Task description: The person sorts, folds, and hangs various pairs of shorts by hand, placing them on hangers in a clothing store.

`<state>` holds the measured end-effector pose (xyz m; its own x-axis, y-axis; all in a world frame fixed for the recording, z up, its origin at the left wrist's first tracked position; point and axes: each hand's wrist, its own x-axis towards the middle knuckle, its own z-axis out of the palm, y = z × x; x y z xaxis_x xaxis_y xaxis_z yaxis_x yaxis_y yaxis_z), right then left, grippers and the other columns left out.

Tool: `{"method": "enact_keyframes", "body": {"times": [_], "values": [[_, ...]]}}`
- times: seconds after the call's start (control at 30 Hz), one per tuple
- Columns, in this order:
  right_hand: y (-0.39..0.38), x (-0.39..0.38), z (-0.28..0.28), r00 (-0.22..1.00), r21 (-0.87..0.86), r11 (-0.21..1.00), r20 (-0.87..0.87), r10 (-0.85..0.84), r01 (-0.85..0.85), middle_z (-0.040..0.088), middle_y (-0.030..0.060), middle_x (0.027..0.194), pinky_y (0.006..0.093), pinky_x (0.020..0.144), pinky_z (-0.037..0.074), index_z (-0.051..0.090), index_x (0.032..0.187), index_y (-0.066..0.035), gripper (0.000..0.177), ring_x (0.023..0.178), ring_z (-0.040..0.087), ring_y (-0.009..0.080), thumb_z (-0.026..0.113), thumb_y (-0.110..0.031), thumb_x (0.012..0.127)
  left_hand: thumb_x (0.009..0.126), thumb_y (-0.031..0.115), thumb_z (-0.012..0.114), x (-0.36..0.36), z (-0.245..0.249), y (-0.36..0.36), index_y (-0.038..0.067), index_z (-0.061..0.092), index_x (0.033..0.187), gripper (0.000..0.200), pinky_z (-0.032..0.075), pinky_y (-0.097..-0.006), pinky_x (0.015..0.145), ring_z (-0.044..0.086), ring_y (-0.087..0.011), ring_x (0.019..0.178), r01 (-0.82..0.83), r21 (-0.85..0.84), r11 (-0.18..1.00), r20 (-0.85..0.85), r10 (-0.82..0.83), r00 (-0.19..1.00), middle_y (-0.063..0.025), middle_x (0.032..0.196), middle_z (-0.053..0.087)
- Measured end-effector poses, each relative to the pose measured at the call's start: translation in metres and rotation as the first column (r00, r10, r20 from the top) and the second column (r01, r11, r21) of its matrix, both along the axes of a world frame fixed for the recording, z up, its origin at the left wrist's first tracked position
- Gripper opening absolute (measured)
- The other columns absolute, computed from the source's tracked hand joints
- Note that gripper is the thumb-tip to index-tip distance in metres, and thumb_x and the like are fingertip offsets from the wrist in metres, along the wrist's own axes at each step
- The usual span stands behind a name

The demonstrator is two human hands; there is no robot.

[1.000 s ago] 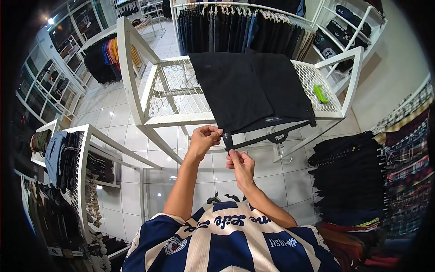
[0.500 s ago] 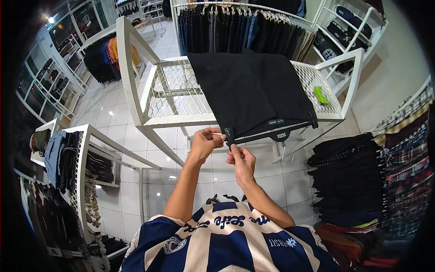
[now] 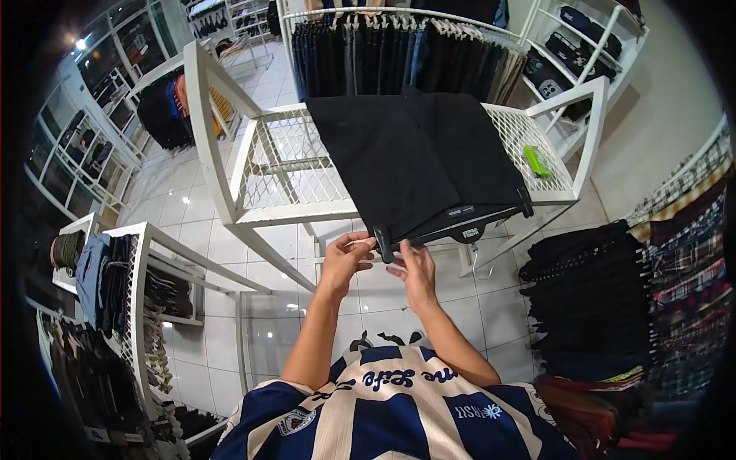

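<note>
While black pants (image 3: 383,161) lie across white mesh rack (image 3: 299,213), my left hand (image 3: 348,265) narrow at left clip (image 3: 384,244) of black hanger (image 3: 469,232), grip unclear; my right hand (image 3: 416,277) loosely spread, just beside same clip.

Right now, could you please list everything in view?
White metal mesh table: one, white, centre
Folded black cloth garment: one, black, on table
Black clip hanger: one, black, garment's near edge
Bright green small object: one, green, table's right end
Dark hanging cloth garments: many, blue and black, behind table
Dark printed items: several, mostly black, upper right
Black cloth garments: many, black, right
Plaid cloth garments: several, multicoloured, far right
Grey-blue cloth garment: one, grey-blue, left
Striped shirt: one, navy and cream, on wearer
Left hand and right hand: two, bare, beside hanger's left clip
</note>
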<state>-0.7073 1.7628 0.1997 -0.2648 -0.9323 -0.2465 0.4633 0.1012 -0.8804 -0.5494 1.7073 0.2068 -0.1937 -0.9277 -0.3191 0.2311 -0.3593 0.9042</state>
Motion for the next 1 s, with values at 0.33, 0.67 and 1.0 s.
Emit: {"method": "enact_keyframes", "body": {"times": [0.33, 0.67, 1.0], "values": [[-0.024, -0.017, -0.003, 0.965, -0.133, 0.960, -0.059, -0.257, 0.247, 0.066, 0.0006, 0.106, 0.0284, 0.074, 0.055, 0.057, 0.122, -0.011, 0.023, 0.090, 0.062, 0.0081, 0.068, -0.020, 0.103, 0.082, -0.006, 0.069, 0.003, 0.026, 0.001, 0.015, 0.057, 0.149, 0.071, 0.035, -0.0487, 0.120, 0.039, -0.0391, 0.148, 0.251, -0.720, 0.647, 0.544, 0.301, 0.783, -0.0193, 0.158, 0.043], [0.024, -0.059, 0.073, 0.969, -0.316, 0.935, -0.133, -0.209, 0.158, 0.069, 0.0011, 0.092, 0.0240, 0.067, 0.055, 0.062, 0.117, -0.004, 0.021, 0.076, 0.062, 0.0054, 0.067, -0.018, 0.103, 0.083, -0.003, 0.071, -0.018, 0.056, 0.010, 0.022, 0.072, 0.133, 0.055, 0.024, -0.0611, 0.124, 0.042, -0.0345, 0.147, 0.541, -0.745, 0.390, 0.665, 0.488, 0.565, -0.0036, 0.146, 0.062], [0.147, -0.196, 0.152, 0.976, -0.425, 0.902, -0.148, -0.159, 0.082, 0.069, -0.0021, 0.094, 0.0214, 0.075, 0.053, 0.069, 0.115, 0.000, 0.017, 0.082, 0.062, 0.0029, 0.063, -0.007, 0.100, 0.058, 0.010, 0.082, -0.128, 0.113, 0.135, 0.004, 0.076, 0.108, 0.050, 0.054, -0.0454, 0.093, 0.067, -0.0298, 0.089, 0.437, -0.898, 0.045, 0.432, 0.263, 0.862, -0.0104, 0.098, 0.070]]}}
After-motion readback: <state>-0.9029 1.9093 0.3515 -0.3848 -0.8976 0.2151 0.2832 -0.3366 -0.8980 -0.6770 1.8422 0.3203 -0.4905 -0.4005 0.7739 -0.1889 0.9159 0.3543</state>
